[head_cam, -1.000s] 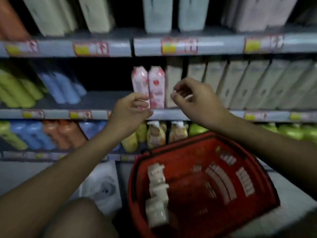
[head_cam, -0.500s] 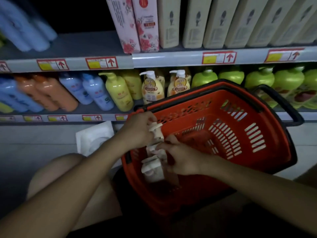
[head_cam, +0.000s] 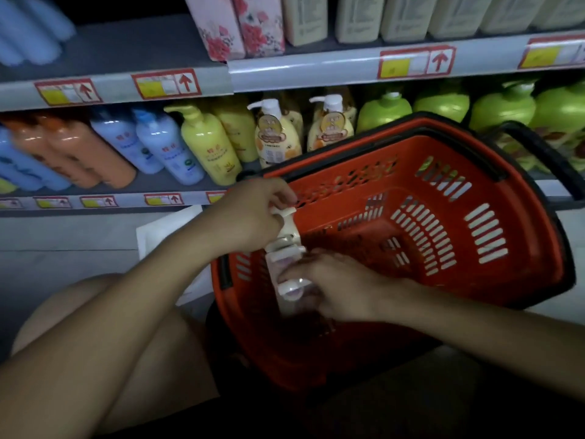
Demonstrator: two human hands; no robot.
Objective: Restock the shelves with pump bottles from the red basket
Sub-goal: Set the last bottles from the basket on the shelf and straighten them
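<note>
Left hand (head_cam: 250, 217) pinching one pump bottle (head_cam: 286, 224), right hand (head_cam: 332, 286) gripping another (head_cam: 291, 288) in the red basket (head_cam: 411, 232), either smooth bottle could slip.

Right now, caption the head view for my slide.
Left hand and right hand grip white pump bottles in the red basket below stocked shelves.

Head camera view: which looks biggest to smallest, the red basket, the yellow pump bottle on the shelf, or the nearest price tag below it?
1. red basket
2. yellow pump bottle
3. price tag

The basket sits nearer the camera, but the order is plain.
</note>
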